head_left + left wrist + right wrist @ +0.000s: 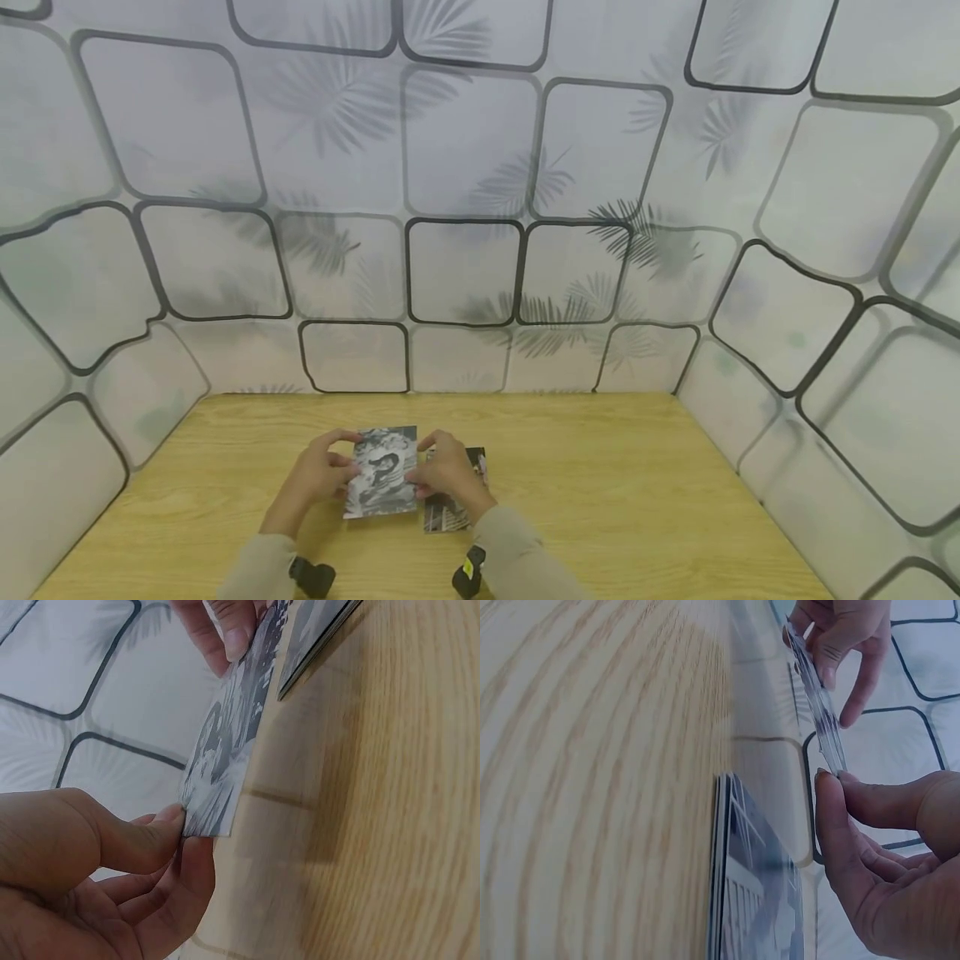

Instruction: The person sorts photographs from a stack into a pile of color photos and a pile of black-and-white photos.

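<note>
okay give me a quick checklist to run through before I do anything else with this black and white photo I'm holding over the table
1. Left hand has a grip on the photo: ok, thumb and fingers pinch its left edge.
2. Right hand has a grip on it too: ok, it pinches the right edge.
3. Photo lifted off the table: ok, the wrist views show a gap below it.
4. Photo flat, not bent: ok, it looks straight edge-on.
5. Stack of photos lying tidy on the table: ok, edges look aligned, partly hidden by the right hand.
6. How many photos are in the stack: cannot tell.
</note>
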A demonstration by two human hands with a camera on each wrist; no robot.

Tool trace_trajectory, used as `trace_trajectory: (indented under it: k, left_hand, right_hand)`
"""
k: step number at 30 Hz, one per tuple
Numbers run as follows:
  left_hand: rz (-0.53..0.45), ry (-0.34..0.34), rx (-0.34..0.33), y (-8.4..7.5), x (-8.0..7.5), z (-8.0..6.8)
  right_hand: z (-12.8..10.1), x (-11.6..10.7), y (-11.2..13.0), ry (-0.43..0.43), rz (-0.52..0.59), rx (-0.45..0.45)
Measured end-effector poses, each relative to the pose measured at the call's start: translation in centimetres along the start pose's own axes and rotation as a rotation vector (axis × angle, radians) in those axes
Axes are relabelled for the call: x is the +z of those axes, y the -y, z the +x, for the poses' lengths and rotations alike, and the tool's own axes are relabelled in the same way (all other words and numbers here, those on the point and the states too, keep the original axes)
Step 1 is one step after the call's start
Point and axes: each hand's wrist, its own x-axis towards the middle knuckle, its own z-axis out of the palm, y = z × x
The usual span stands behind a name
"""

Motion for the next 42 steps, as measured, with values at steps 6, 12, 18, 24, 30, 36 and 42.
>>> trace_trajectory:
  k: [6, 12, 18, 24, 30, 36, 42]
  left_hand:
    - [0.022, -0.024, -0.006, 0.5, -0.8, 0.1]
    - [0.087, -0.038, -0.014, 0.7, -1.3, 0.2]
    - [0.150, -0.069, -0.022, 1.1, -1.8, 0.3]
    - [0.177, -0.085, -0.025, 1.3, -1.9, 0.4]
    - [0.202, -0.116, -0.017, 1.9, -1.7, 0.8]
    - [0.278, -0.122, -0.011, 2.3, -1.6, 1.2]
    - [0.327, -0.153, -0.003, 2.1, -1.4, 1.2]
  right_hand:
    - [0.3, 1.3, 0.6, -0.007, -0.033, -0.007]
    - [0.3, 2.2, 1.0, -0.005, -0.071, -0.050]
    - [1.2, 3.3, 0.7, -0.007, -0.134, -0.071]
    - [1.8, 4.1, 0.2, -0.019, -0.161, -0.081]
    - [2.1, 4.3, 0.4, -0.042, -0.199, -0.091]
    - [2.4, 4.5, 0.2, -0.062, -0.293, -0.131]
    - [2.5, 4.4, 0.3, -0.049, -0.346, -0.138]
